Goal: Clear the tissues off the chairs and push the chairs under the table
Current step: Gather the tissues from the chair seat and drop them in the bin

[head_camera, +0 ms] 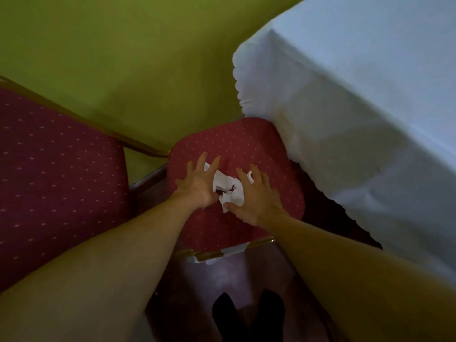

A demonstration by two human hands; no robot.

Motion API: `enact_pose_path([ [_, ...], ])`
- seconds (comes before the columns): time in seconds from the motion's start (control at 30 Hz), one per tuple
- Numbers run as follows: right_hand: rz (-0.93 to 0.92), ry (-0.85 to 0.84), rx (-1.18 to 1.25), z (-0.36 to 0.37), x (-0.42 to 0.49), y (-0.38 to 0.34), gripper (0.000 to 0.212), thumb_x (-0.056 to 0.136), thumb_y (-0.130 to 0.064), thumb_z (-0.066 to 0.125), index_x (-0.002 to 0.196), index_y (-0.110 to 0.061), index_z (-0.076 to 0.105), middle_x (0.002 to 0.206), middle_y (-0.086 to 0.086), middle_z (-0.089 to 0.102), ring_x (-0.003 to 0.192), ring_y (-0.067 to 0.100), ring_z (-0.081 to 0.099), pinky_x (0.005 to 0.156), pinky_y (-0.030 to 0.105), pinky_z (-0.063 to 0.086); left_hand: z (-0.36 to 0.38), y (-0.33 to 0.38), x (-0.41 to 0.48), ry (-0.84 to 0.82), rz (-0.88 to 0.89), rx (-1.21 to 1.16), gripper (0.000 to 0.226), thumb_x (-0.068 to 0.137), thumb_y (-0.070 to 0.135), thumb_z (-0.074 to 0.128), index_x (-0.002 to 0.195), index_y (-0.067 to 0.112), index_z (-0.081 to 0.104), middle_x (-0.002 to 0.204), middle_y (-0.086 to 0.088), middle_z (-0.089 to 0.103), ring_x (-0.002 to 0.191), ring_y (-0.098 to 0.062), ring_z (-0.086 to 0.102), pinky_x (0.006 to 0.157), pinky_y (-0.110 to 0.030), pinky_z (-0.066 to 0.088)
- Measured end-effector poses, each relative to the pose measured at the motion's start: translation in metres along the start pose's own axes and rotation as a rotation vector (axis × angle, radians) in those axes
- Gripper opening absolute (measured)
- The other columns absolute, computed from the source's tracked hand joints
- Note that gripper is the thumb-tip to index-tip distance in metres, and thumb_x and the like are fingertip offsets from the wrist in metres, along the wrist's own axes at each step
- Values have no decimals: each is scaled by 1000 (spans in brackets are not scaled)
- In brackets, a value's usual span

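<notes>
Crumpled white tissues (228, 187) lie in the middle of a red dotted chair seat (249, 141). My left hand (198, 182) rests on the seat at the tissues' left edge with its fingers spread and straight. My right hand (256, 193) comes in from the right, fingers spread, its thumb and fingertips touching the tissues. Both hands flank the pile; neither is closed round it. The seat's far right corner sits beneath the hanging white tablecloth (357, 119) of the table.
A second red dotted chair (56, 181) with a gold frame stands at the left. A green wall (135, 58) is behind. The chair's gold back rail (209, 255) is below my hands, with more white paper by it. My dark-socked feet (246, 314) stand on the floor.
</notes>
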State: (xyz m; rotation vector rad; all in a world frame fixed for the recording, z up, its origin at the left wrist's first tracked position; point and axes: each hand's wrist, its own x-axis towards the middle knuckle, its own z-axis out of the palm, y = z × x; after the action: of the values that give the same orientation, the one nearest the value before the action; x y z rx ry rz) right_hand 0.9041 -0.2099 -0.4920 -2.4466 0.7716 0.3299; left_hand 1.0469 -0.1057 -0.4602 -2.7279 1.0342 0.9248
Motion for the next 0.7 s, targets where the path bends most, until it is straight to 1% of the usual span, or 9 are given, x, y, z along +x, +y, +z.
enact_pose_path([
  [0.1,8,-42,2,29,11,11,99,83,-63,66,158,-35,9,166,4,0,149,35,11,110,61,36,30,0,27,-84,4,31,103,90,33,69,155,45,-10,161,2,-30,149,-41,-16,111,-68,24],
  [0.13,10,-54,0,37,13,14,97,84,-59,68,158,-36,10,165,5,1,147,36,13,108,61,38,41,-1,34,-94,23,27,102,91,29,67,155,45,-11,161,-1,-31,149,-42,-15,113,-66,23],
  [0.2,26,-82,-36,51,17,18,90,87,-49,71,157,-36,16,161,6,9,143,34,19,104,59,41,58,-5,41,-100,47,-1,97,93,20,62,156,42,-9,162,-4,-29,150,-43,1,114,-59,27],
  [0.27,48,-76,-85,58,20,19,74,89,-32,73,151,-34,32,154,7,21,136,31,26,102,53,45,71,-6,42,-103,65,-35,96,94,13,61,157,37,-6,164,-8,-19,146,-40,21,112,-53,35],
  [0.33,38,-36,-90,60,24,19,56,90,-15,70,141,-25,47,148,9,31,130,30,33,101,44,47,79,-5,42,-89,106,-30,89,94,13,61,160,28,4,163,-15,6,141,-39,32,110,-48,38],
  [0.4,29,-17,-44,61,24,20,48,93,-5,63,138,-18,51,143,11,38,125,29,40,99,39,48,82,-3,40,-54,133,-58,78,92,12,64,157,20,22,151,-18,33,132,-37,45,105,-42,42],
  [0.5,16,20,83,57,21,21,37,96,-6,57,133,-11,56,137,13,45,117,28,48,94,38,48,80,2,35,44,144,-148,44,88,8,67,130,10,55,125,-14,59,111,-32,60,89,-36,49],
  [0.6,-20,80,196,44,11,20,31,97,-7,53,126,-7,60,127,16,51,110,28,51,91,41,49,66,17,22,82,208,-198,17,89,4,64,106,6,61,110,-10,60,100,-26,59,81,-33,47],
  [0.7,-17,143,280,28,-5,22,34,96,-8,55,129,-8,59,124,14,52,110,27,51,91,43,50,49,36,7,110,297,-191,17,88,4,65,104,8,60,107,-4,50,96,-21,51,75,-28,39],
])
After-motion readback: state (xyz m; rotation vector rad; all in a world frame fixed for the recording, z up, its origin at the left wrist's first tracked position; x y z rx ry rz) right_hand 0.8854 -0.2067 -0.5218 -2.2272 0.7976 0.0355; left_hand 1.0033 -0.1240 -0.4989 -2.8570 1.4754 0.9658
